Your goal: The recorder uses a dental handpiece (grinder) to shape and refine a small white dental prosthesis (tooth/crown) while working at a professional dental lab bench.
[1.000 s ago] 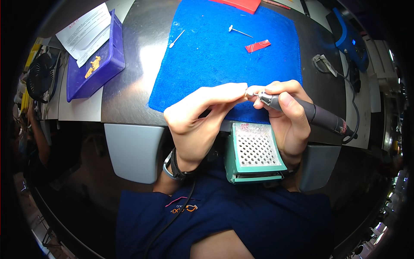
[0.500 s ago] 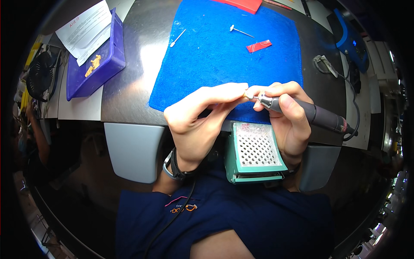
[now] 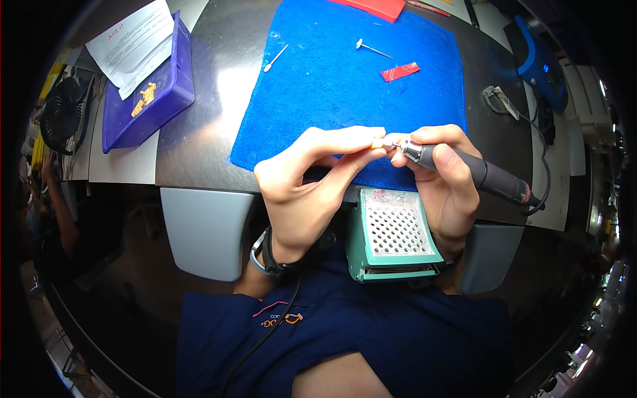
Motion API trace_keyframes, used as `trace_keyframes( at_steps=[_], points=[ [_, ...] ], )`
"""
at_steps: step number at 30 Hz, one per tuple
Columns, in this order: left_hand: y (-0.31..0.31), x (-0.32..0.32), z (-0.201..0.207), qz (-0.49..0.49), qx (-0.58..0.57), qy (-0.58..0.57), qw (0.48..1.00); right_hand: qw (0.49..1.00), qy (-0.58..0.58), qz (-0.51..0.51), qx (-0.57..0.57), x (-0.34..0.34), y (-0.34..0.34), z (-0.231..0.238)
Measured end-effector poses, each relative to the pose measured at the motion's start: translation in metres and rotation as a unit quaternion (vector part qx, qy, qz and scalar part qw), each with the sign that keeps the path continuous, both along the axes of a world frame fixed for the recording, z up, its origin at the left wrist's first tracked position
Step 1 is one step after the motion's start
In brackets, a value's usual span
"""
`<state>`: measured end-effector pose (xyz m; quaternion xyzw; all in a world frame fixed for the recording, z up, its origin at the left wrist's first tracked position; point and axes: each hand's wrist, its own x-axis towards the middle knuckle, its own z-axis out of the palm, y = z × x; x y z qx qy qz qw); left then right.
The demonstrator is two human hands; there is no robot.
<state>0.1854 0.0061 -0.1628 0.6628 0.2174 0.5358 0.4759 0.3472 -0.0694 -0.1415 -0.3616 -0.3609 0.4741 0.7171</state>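
My left hand [image 3: 302,179] pinches a small, pale yellowish piece [image 3: 377,143] like a tooth crown between thumb and forefinger; the fingertips partly cover it. My right hand [image 3: 448,176] is wrapped round a dark grey rotary handpiece [image 3: 488,174] with a silver nose. The thin bit [image 3: 393,144] in its tip points left and meets the piece, or comes very close to it. Both hands are held together over the near edge of the blue cloth [image 3: 332,93]. Beneath the right hand sits a green box with a perforated metal top [image 3: 398,229].
Two loose bits [image 3: 276,58] [image 3: 373,48] and a red strip [image 3: 401,71] lie on the cloth. At left, a purple tray [image 3: 149,126] holds papers [image 3: 133,46] and tan cast pieces [image 3: 144,99]. A blue control unit [image 3: 539,66] stands right, its cord [image 3: 549,152] running to the handpiece.
The small piece has turned slightly in my left fingers, and the handpiece's rear end has dipped a little. Both hands keep their grip.
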Motion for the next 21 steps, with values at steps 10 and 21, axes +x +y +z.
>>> trace_keyframes(
  at_steps=[10,21],
  points=[
    [0.0003,-0.0006,0.0013,-0.003,0.02,-0.005,1.0,1.0,-0.021,-0.003,-0.009,0.0002,-0.0011,0.0018],
    [-0.0001,-0.0012,0.0034,-0.009,0.012,-0.009,1.0,0.999,-0.027,-0.008,-0.016,-0.0001,-0.0017,0.0018]
  ],
)
